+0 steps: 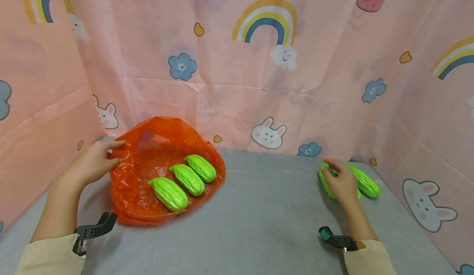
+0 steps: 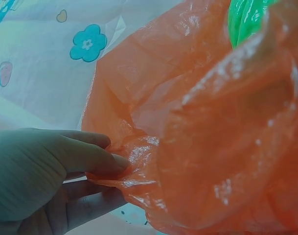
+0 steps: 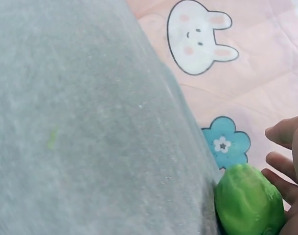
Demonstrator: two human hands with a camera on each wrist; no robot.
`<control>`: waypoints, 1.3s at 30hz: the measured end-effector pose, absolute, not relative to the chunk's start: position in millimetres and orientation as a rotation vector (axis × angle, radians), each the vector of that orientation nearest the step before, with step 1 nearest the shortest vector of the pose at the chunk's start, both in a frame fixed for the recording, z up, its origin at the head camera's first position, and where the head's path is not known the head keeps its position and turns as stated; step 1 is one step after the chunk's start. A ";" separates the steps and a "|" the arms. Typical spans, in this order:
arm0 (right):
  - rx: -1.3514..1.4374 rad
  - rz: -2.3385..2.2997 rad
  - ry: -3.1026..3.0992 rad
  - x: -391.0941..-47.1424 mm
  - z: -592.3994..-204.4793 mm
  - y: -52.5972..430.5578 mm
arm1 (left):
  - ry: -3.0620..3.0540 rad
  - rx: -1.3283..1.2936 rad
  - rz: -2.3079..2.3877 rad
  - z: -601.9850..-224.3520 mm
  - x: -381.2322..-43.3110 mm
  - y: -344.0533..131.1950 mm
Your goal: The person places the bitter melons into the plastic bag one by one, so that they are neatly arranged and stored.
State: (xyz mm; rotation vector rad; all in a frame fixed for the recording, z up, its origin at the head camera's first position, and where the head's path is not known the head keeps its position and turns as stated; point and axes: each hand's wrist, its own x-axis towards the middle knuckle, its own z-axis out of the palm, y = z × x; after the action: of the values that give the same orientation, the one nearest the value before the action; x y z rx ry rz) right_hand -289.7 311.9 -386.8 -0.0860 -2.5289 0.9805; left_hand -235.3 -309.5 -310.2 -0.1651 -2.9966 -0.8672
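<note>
My left hand [image 1: 94, 162] pinches the left side of the rim of an orange plastic bag [image 1: 124, 201], thumb on one face of the film, as the left wrist view shows. The bag lies with its mouth spread wide. Three bright green bitter melons, the nearest one [image 1: 169, 194] a little apart from the other two, lie side by side in it. Far to the right, my right hand [image 1: 342, 182] is over another bitter melon [image 3: 249, 200], fingers spread beside it and partly hiding it. One more bitter melon [image 1: 364, 181] lies just to its right.
A grey cloth-covered table [image 1: 266, 209] stretches between the bag and the right-hand bitter melons. Pink patterned curtains [image 1: 222, 102] hang along the back and both sides, close behind the bag and the right hand.
</note>
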 end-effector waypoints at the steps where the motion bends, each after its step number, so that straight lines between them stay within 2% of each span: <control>1: -0.086 0.986 -2.521 -289.8 -387.2 310.9 | -2.997 -0.163 -0.862 -310.4 -235.2 -309.6; 21: -0.085 1.096 -2.328 -293.7 -395.5 303.2 | -2.982 -0.173 -0.838 -311.9 -236.2 -310.7; 39: 0.012 1.082 -2.557 -289.3 -398.6 304.1 | -2.983 -0.172 -0.854 -311.5 -235.4 -310.1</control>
State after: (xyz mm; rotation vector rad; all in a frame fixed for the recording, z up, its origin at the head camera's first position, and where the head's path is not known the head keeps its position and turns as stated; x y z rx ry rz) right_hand -289.3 304.1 -398.6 0.0118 -2.5569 1.0819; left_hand -235.4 -310.1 -311.5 -0.1723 -2.9828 -0.8535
